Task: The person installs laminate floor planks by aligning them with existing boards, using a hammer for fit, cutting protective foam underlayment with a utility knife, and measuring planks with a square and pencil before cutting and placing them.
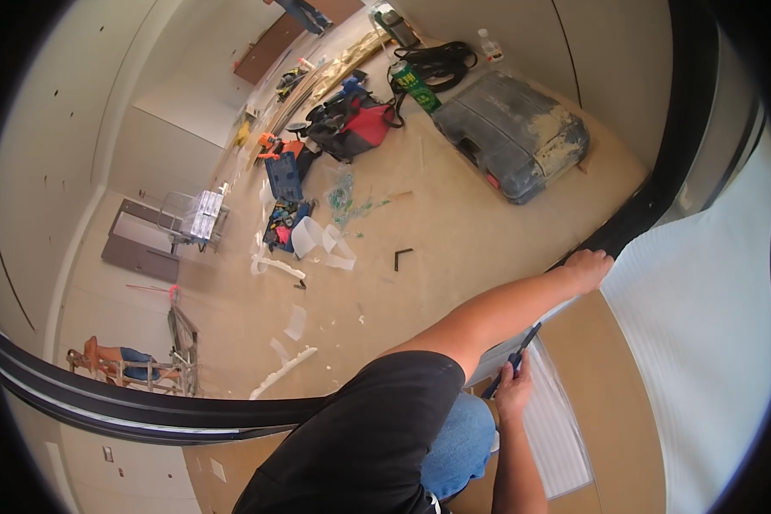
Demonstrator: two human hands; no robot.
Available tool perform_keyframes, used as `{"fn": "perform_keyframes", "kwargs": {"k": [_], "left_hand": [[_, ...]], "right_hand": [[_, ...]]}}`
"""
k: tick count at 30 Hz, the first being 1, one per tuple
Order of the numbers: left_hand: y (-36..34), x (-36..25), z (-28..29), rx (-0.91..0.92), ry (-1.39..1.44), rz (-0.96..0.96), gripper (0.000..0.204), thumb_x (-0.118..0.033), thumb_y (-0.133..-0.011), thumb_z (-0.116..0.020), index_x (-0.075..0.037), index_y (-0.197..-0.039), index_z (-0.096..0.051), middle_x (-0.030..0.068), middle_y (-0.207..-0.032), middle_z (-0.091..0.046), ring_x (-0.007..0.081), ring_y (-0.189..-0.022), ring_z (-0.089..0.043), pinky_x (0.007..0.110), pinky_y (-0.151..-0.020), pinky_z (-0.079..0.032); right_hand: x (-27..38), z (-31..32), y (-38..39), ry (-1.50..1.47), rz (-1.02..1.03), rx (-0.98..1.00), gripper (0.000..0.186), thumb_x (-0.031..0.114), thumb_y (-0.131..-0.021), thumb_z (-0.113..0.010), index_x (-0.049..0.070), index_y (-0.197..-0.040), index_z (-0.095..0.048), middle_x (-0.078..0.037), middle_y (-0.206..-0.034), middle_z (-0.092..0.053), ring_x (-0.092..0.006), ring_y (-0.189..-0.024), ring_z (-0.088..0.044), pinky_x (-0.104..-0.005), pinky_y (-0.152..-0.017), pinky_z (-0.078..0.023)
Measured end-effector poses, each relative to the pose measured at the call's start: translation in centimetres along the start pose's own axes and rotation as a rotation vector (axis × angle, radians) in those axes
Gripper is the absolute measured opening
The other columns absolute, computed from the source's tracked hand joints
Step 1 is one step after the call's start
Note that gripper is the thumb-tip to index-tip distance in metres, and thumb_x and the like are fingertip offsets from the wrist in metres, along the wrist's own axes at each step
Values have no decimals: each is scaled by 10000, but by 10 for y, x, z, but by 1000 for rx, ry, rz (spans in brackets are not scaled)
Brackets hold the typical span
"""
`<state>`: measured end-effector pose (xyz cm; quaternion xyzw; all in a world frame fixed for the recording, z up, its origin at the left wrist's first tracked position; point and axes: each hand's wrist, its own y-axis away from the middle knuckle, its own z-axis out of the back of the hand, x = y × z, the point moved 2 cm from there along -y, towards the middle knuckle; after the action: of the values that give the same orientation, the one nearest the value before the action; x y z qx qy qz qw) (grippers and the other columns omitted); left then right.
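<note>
My left hand point(589, 270) reaches far to the right, its fingers closed at the edge of a white ribbed foam sheet point(702, 300), right beside the black door-like frame point(630, 218). The fingertips are partly hidden. Nearer to me, my right hand point(512, 390) is wrapped round a slim dark knife point(529, 337), its tip pointing up and away. Below that hand lies a pale ribbed strip point(552, 428) on a brown board point(612, 377).
Beyond the frame, a dusty dark tool case point(510, 133), a green can point(415, 86), a red-and-black bag point(355, 124) and a blue toolbox point(287, 197) sit on the floor. Scraps and a small black L-shaped piece point(403, 257) lie nearer. Another person point(128, 360) is by a metal scaffold at left.
</note>
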<state>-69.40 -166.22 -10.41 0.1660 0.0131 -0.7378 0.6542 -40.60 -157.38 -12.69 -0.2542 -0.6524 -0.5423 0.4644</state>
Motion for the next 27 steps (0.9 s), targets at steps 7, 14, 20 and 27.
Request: {"fn": "perform_keyframes", "kwargs": {"k": [7, 14, 20, 27], "left_hand": [[-31, -8, 3, 7, 7, -35, 220, -166, -817, -759, -40, -988, -699, 198, -1049, -705, 381, -979, -703, 477, -836, -590], [0, 41, -1, -50, 144, -106, 254, -247, -813, -793, -51, -931, -683, 196, -944, -702, 393, -931, -677, 505, -812, -543], [55, -5, 37, 159, 46, 66, 566, -454, -840, -800, -30, -1150, -590, 168, -1095, -687, 354, -1023, -661, 451, -857, -536], [70, 15, 45, 104, 89, 210, 312, -345, -977, -635, -62, -1107, -607, 228, -1057, -719, 431, -1001, -677, 498, -847, -535]], "right_hand": [[-16, -8, 0, 67, 178, -79, 582, 128, -961, -645, 58, -1514, -482, -181, -993, -751, -242, -827, -722, -379, -742, -568], [3, 32, 58, 287, -44, 203, 526, 234, -980, -627, 79, -1468, -505, -316, -1099, -686, -525, -1028, -644, -548, -905, -522], [31, 204, 62, 468, 103, -240, 351, 195, -981, -653, 63, -1298, -579, -274, -1035, -697, -478, -921, -675, -515, -782, -547], [48, 312, 3, 607, 120, -366, 314, 249, -976, -686, 42, -1204, -627, -246, -979, -696, -452, -946, -665, -480, -810, -537]]}}
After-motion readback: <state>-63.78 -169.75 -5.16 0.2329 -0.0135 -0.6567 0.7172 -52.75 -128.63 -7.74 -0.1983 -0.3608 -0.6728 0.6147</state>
